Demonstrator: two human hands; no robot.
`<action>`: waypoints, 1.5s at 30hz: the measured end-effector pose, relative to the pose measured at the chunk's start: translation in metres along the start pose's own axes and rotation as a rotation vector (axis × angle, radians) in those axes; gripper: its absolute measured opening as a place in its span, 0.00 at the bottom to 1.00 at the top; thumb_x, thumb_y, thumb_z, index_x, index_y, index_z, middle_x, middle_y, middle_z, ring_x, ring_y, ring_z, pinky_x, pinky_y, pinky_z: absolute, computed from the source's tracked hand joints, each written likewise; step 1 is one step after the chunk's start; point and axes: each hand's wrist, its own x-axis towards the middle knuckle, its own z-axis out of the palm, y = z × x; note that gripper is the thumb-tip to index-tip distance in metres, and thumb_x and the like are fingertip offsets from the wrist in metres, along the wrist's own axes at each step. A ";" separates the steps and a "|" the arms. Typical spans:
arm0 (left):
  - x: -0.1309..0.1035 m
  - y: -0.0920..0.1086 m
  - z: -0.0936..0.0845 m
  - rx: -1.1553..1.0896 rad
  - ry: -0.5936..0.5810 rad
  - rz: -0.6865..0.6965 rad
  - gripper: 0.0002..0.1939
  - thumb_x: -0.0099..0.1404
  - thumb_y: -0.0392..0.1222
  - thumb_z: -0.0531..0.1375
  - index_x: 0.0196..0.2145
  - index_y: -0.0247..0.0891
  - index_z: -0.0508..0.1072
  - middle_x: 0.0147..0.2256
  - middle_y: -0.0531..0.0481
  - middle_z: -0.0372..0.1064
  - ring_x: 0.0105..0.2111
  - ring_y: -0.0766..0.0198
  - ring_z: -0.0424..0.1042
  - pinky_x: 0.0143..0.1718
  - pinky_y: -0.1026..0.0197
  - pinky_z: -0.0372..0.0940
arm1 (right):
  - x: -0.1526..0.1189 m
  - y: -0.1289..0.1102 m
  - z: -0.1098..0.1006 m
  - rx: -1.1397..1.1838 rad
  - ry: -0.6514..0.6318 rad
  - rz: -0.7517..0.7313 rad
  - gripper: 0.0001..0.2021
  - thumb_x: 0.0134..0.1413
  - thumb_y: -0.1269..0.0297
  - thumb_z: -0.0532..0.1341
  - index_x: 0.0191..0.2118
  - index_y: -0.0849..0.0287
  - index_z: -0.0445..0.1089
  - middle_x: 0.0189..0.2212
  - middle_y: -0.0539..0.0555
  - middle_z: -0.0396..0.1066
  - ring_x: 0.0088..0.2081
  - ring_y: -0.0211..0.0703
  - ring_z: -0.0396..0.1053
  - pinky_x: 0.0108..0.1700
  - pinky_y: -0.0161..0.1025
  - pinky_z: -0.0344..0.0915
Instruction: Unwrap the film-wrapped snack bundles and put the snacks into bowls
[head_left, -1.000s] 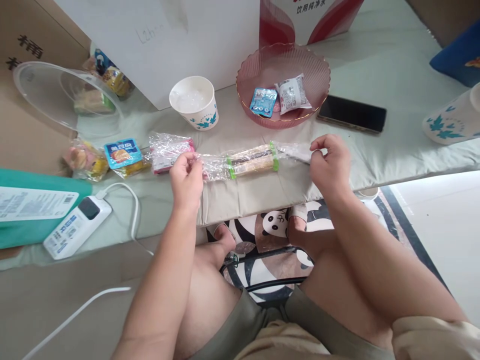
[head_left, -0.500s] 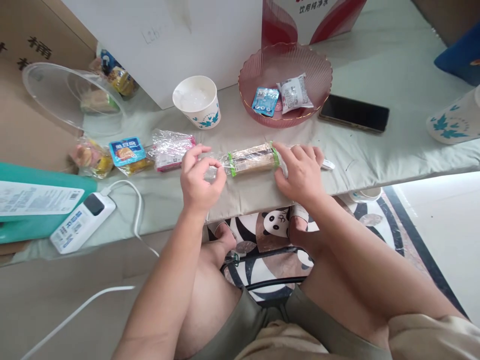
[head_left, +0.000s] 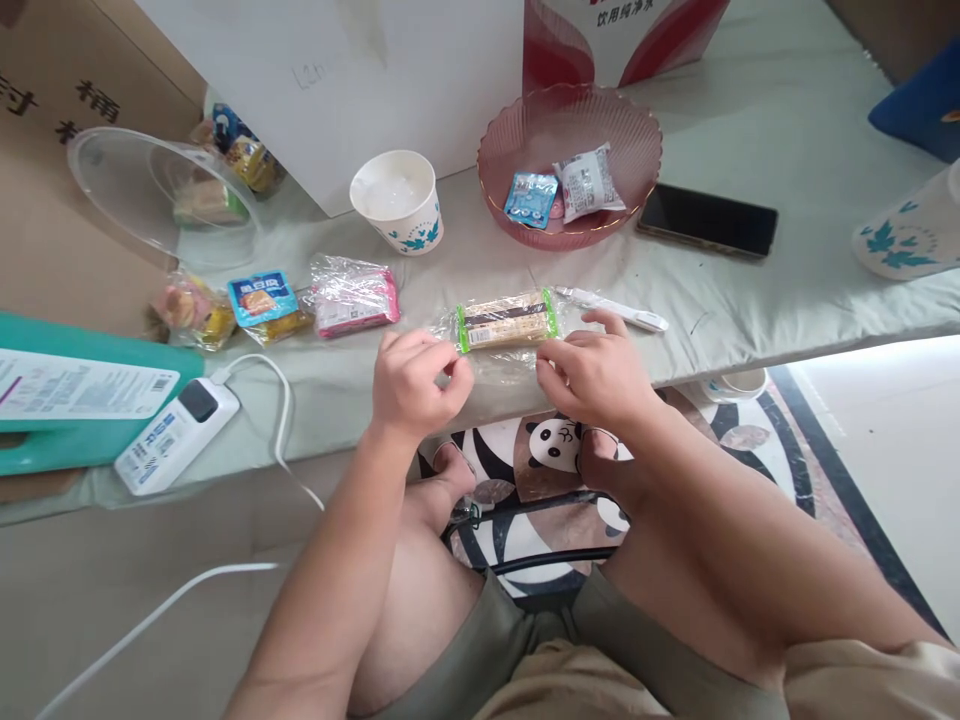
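A snack bar in a wrapper with green ends (head_left: 507,320) lies on the cloth-covered table, with clear plastic film (head_left: 511,368) under and around it. At the film's near left edge, my left hand (head_left: 420,385) is closed, thumb and fingers pinched on the film. My right hand (head_left: 594,368) is pinched closed on the film's near right edge, its fingertips partly hidden. Behind the right hand lies a white pen-like tool (head_left: 619,308). To the left sits a pink packet in clear film (head_left: 355,300).
A pink glass bowl (head_left: 499,140) holds small packets, with a phone (head_left: 709,220) to its right. A paper cup (head_left: 401,205), wrapped snacks (head_left: 262,300), a clear lid-like container (head_left: 97,190), a white power bank (head_left: 176,435) and a green jug (head_left: 67,395) stand leftward. Boxes stand behind.
Both hands have moved nearer the table's front edge, off the bar's ends. The fingers are more curled, and more of the bar, film and white tool shows.
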 end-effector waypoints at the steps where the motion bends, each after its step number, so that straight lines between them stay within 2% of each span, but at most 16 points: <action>1: 0.000 0.000 0.001 0.004 -0.018 -0.020 0.18 0.56 0.41 0.59 0.15 0.42 0.55 0.14 0.54 0.56 0.21 0.61 0.61 0.31 0.54 0.55 | 0.001 0.000 0.001 -0.031 -0.017 0.017 0.16 0.61 0.65 0.53 0.22 0.55 0.69 0.15 0.48 0.62 0.20 0.39 0.52 0.55 0.52 0.61; 3: 0.000 -0.001 0.002 0.015 -0.055 -0.098 0.22 0.59 0.42 0.59 0.15 0.41 0.51 0.13 0.56 0.48 0.17 0.65 0.50 0.26 0.56 0.48 | 0.001 0.000 0.004 -0.084 -0.033 0.043 0.19 0.63 0.65 0.52 0.22 0.55 0.70 0.12 0.48 0.58 0.18 0.37 0.45 0.50 0.50 0.62; 5: 0.000 -0.001 0.004 0.025 -0.081 -0.202 0.20 0.59 0.43 0.62 0.16 0.41 0.56 0.13 0.58 0.48 0.16 0.66 0.47 0.24 0.58 0.46 | 0.001 0.001 0.008 -0.123 -0.023 0.075 0.16 0.62 0.65 0.53 0.26 0.55 0.74 0.12 0.47 0.58 0.18 0.37 0.43 0.48 0.49 0.62; 8: 0.002 -0.002 0.006 0.015 -0.119 -0.317 0.08 0.56 0.41 0.66 0.25 0.44 0.68 0.14 0.60 0.56 0.17 0.65 0.54 0.25 0.60 0.50 | 0.000 0.004 0.010 -0.146 0.009 0.133 0.14 0.62 0.66 0.53 0.35 0.56 0.76 0.13 0.47 0.62 0.18 0.38 0.47 0.47 0.47 0.62; 10: 0.004 -0.004 0.008 0.006 -0.131 -0.328 0.08 0.55 0.40 0.67 0.34 0.46 0.74 0.18 0.59 0.63 0.20 0.63 0.61 0.27 0.60 0.56 | 0.000 0.006 0.010 -0.132 0.011 0.142 0.13 0.63 0.66 0.53 0.39 0.57 0.76 0.16 0.48 0.67 0.19 0.39 0.51 0.47 0.47 0.62; 13: 0.007 -0.008 0.011 0.045 -0.067 -0.253 0.17 0.53 0.39 0.69 0.43 0.45 0.77 0.37 0.48 0.74 0.38 0.54 0.74 0.44 0.52 0.68 | 0.003 0.006 0.010 -0.126 0.015 0.112 0.12 0.62 0.67 0.55 0.43 0.56 0.75 0.27 0.52 0.75 0.27 0.44 0.63 0.44 0.45 0.60; 15: 0.008 -0.011 0.013 0.070 -0.033 -0.204 0.18 0.53 0.39 0.69 0.43 0.44 0.78 0.51 0.41 0.72 0.54 0.45 0.71 0.58 0.45 0.64 | 0.006 0.005 0.010 -0.122 0.028 0.085 0.12 0.62 0.67 0.56 0.46 0.56 0.75 0.38 0.57 0.77 0.37 0.50 0.69 0.42 0.46 0.59; 17: 0.010 -0.015 0.015 0.058 -0.050 -0.183 0.16 0.55 0.36 0.68 0.43 0.44 0.78 0.57 0.41 0.71 0.60 0.42 0.67 0.64 0.40 0.59 | 0.009 0.003 0.012 -0.087 0.036 0.049 0.15 0.62 0.69 0.57 0.51 0.56 0.74 0.48 0.61 0.77 0.47 0.56 0.70 0.45 0.49 0.62; 19: 0.011 -0.019 0.016 0.016 -0.101 -0.187 0.16 0.56 0.34 0.65 0.44 0.44 0.77 0.53 0.43 0.75 0.57 0.44 0.71 0.63 0.41 0.60 | 0.013 0.001 0.016 -0.036 0.032 0.007 0.19 0.60 0.72 0.57 0.56 0.56 0.72 0.56 0.60 0.74 0.56 0.59 0.68 0.52 0.52 0.63; 22: 0.014 -0.023 0.017 -0.029 -0.153 -0.289 0.11 0.59 0.34 0.62 0.40 0.43 0.76 0.40 0.46 0.79 0.41 0.51 0.77 0.48 0.49 0.68 | 0.017 0.000 0.021 0.019 0.011 -0.007 0.24 0.57 0.75 0.56 0.59 0.56 0.70 0.61 0.60 0.71 0.64 0.60 0.64 0.60 0.55 0.63; 24: 0.016 -0.026 0.017 -0.054 -0.130 -0.322 0.04 0.61 0.35 0.60 0.33 0.43 0.74 0.32 0.48 0.76 0.35 0.54 0.75 0.41 0.53 0.67 | 0.019 0.000 0.024 0.055 -0.007 0.013 0.26 0.57 0.75 0.56 0.61 0.56 0.69 0.63 0.61 0.69 0.65 0.61 0.63 0.61 0.57 0.64; 27: 0.019 -0.027 0.019 -0.200 -0.037 -0.334 0.06 0.64 0.37 0.57 0.28 0.42 0.68 0.31 0.48 0.74 0.36 0.56 0.74 0.41 0.55 0.67 | 0.020 0.000 0.025 0.108 -0.032 0.032 0.27 0.58 0.73 0.55 0.63 0.57 0.67 0.65 0.63 0.66 0.68 0.63 0.60 0.62 0.60 0.65; 30: 0.021 -0.025 0.023 -0.521 -0.024 -0.557 0.06 0.68 0.41 0.55 0.31 0.43 0.65 0.31 0.50 0.74 0.29 0.61 0.72 0.29 0.60 0.65 | 0.021 0.000 0.024 0.142 -0.059 0.033 0.29 0.57 0.70 0.57 0.65 0.59 0.65 0.66 0.64 0.64 0.69 0.63 0.58 0.63 0.61 0.65; 33: 0.024 -0.018 0.024 -0.846 -0.038 -0.810 0.08 0.70 0.46 0.55 0.33 0.44 0.61 0.31 0.52 0.74 0.18 0.67 0.63 0.18 0.65 0.52 | 0.021 -0.002 0.023 0.161 -0.076 0.025 0.30 0.55 0.69 0.60 0.66 0.60 0.65 0.65 0.64 0.65 0.68 0.64 0.59 0.66 0.61 0.63; 40: 0.038 -0.002 0.012 -1.314 -0.050 -0.976 0.13 0.61 0.46 0.61 0.35 0.43 0.58 0.31 0.52 0.74 0.18 0.71 0.61 0.19 0.68 0.52 | 0.022 0.002 0.023 0.342 -0.041 0.035 0.31 0.50 0.70 0.63 0.63 0.55 0.65 0.63 0.62 0.66 0.64 0.59 0.66 0.65 0.59 0.66; 45: 0.032 -0.006 0.013 -1.057 -0.058 -0.982 0.10 0.61 0.45 0.64 0.32 0.41 0.65 0.27 0.54 0.70 0.21 0.70 0.63 0.20 0.69 0.54 | 0.023 0.011 0.022 0.449 -0.014 0.089 0.31 0.49 0.66 0.66 0.60 0.52 0.65 0.58 0.60 0.69 0.60 0.60 0.68 0.63 0.60 0.67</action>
